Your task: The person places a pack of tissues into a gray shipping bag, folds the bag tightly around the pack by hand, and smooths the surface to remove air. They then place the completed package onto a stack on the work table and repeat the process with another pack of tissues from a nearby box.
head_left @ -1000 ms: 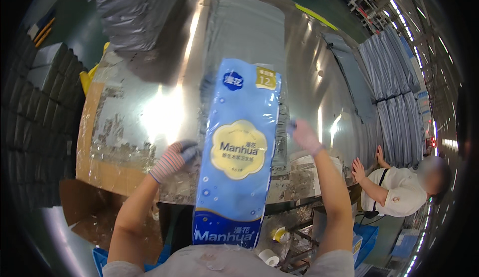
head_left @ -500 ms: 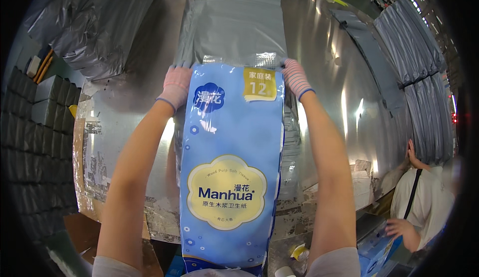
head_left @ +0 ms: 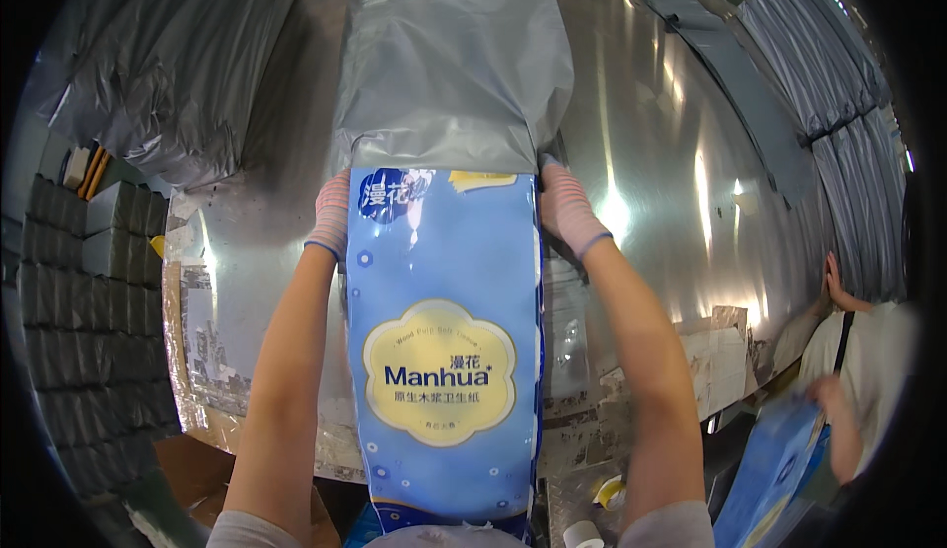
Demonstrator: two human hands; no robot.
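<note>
Pressing along the two long sides of one blue package (head_left: 444, 267), the left hand (head_left: 333, 215) and the right hand (head_left: 569, 206), both gloved, flank its far end, their fingertips partly hidden, so I cannot tell how far the fingers close. That package lies lengthwise before the person, its far end inside the mouth of one grey bag (head_left: 459, 74) over one metal table (head_left: 656, 282). Farther out to the right are one flat grey sheet (head_left: 730, 94), two grey bundles (head_left: 868, 203) and one co-worker (head_left: 868, 361), two hands showing, one at a second blue package (head_left: 769, 474).
</note>
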